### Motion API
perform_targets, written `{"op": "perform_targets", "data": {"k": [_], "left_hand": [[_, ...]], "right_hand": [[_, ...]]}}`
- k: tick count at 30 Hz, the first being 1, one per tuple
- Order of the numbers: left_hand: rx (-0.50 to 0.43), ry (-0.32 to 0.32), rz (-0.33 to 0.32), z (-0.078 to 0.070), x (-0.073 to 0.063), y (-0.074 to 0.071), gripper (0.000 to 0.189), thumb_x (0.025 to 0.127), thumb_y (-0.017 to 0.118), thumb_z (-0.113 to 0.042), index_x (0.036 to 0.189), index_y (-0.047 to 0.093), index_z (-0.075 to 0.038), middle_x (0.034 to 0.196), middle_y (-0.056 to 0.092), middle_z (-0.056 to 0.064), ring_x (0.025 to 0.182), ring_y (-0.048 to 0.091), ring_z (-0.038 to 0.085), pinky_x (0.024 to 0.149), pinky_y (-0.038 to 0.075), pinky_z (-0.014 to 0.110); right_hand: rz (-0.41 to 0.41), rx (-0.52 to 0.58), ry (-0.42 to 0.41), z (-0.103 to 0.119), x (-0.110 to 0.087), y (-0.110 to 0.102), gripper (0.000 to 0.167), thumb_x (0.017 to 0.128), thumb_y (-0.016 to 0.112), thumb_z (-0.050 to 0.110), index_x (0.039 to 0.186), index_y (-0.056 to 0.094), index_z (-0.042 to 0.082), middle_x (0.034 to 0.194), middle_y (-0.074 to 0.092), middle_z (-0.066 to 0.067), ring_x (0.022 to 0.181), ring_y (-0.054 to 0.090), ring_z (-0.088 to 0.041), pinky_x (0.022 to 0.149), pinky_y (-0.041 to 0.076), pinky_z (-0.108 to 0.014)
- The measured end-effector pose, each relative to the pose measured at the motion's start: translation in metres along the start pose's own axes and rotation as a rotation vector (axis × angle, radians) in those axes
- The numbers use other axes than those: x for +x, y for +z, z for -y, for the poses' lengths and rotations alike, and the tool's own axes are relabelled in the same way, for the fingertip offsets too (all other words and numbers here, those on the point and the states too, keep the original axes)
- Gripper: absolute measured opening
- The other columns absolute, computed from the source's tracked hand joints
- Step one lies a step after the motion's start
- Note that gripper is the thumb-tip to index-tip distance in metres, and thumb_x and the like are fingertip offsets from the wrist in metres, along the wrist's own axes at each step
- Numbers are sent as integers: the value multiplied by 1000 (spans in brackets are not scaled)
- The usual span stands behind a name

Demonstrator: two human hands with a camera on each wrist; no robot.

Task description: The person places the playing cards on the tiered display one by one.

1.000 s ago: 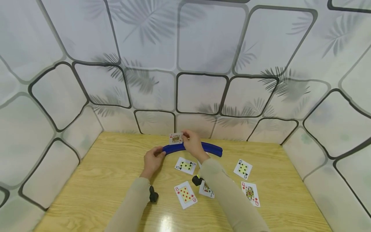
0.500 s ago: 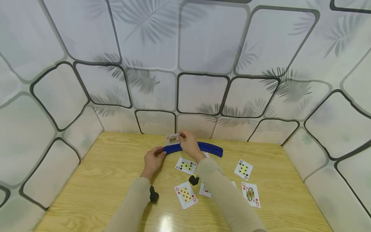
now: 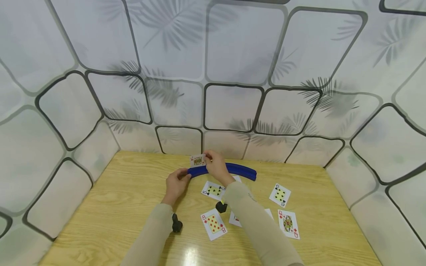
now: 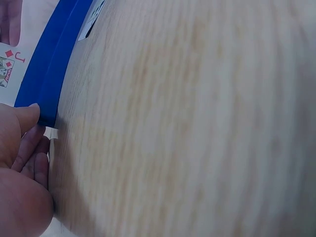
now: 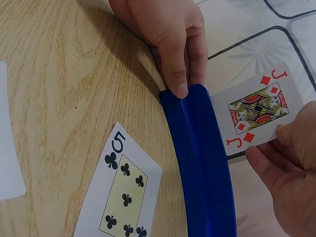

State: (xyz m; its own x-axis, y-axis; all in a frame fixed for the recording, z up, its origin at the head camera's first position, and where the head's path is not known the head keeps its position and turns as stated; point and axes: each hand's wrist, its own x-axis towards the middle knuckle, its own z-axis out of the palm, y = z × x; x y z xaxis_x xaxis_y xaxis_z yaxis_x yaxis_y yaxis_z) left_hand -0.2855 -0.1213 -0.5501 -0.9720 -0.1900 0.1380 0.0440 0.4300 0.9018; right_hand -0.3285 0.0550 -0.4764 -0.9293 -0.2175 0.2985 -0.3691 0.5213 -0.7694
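A blue curved card holder [image 3: 241, 170] lies near the back of the wooden table. My left hand [image 3: 175, 184] pinches its left end, thumb on the front and fingers behind, as the left wrist view also shows. My right hand [image 3: 217, 168] pinches a jack of diamonds [image 5: 259, 111] by its right side between thumb and fingers. The jack stands face toward me near the holder's left end, its lower edge right at the holder's back side. In front of the holder a five of clubs [image 5: 126, 192] lies face up.
Nearer me lie an eight of diamonds [image 3: 213, 224], a queen of diamonds [image 3: 288, 224] and a black-suited card [image 3: 280, 195]. My right sleeve [image 3: 256, 225] partly hides other cards. A patterned curtain [image 3: 229, 107] rises close behind the table's back edge.
My right hand has slid the jack of diamonds a little left and slightly down along the holder. My left hand has stayed on the holder's end.
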Motion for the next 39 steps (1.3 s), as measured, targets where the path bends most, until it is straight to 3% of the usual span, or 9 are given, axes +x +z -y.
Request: {"op": "perform_targets", "data": {"k": [9,17,39], "left_hand": [[-13,-8,12,0,1,0,28,99,72,-10,126,73,1,123,75,21,115,70,35,102,56,50],[-5,1,3,-3,0,-1,27,99,72,-8,125,74,0,120,76,20,113,71,35,101,56,50],[-8,18,-5,0,0,0,26,99,72,-7,123,74,1,120,76,21,112,72,36,99,57,50]], "right_hand": [[19,13,4,1,3,1,22,106,58,1,124,71,-2,115,74,-18,111,69,-32,95,60,-47],[15,26,13,-5,3,5,18,104,59,-1,117,72,-1,112,74,-18,108,69,-32,97,59,-47],[-25,16,10,-7,-1,9,15,104,61,0,113,73,0,105,75,-17,101,70,-31,89,60,-45]]}}
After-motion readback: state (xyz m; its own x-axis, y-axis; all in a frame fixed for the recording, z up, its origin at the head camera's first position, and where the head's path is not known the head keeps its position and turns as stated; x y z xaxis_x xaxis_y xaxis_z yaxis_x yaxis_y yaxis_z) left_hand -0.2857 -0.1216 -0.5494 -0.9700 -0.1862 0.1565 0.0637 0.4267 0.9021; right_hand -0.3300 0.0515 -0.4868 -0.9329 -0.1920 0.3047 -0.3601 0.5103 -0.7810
